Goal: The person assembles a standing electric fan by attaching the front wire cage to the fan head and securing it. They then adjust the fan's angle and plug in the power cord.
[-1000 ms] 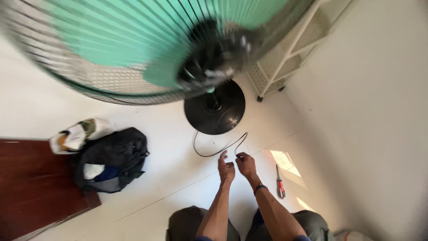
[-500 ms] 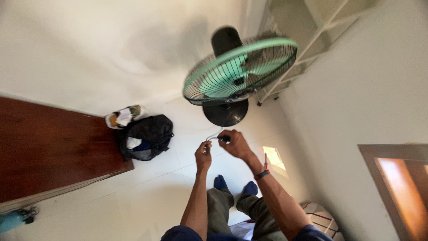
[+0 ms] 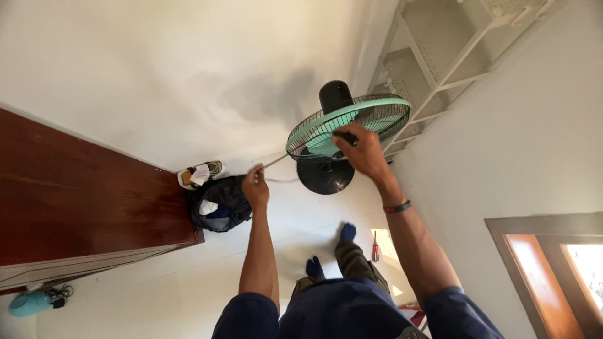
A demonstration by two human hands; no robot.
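Standing on white tiled floor [image 3: 157,295], looking down, both arms stretched fwd toward fan [image 3: 348,129] at upper centre of frame.

Right hand [image 3: 363,150] gripping front of fan's green-rimmed wire guard, fingers [image 3: 344,135] curled together and clamped on a small dark part at guard's centre; can't tell what that part is. Dark band sitting on right wrist. Fan leaning over, black motor housing pointing up-frame, round black base [image 3: 325,177] sitting on floor just below guard.

Left hand [image 3: 255,187] left of centre, fingers pinched together on thin cord [image 3: 279,161], cord running up-right toward fan and also trailing across floor near base.

Black bag [image 3: 220,204] lying on floor just left of left hand, touching corner of dark wooden cabinet [image 3: 88,201] filling left side. Shoes [image 3: 201,174] sitting just above bag, against wall. Red-handled screwdriver [image 3: 375,246] lying on floor at lower centre-right, beside blue-socked feet. White wire shelf rack [image 3: 440,56] standing at upper right, behind fan. Wooden door frame [image 3: 540,276] showing at lower right. Small teal thing w/ black cord at lower left corner, too small to tell.
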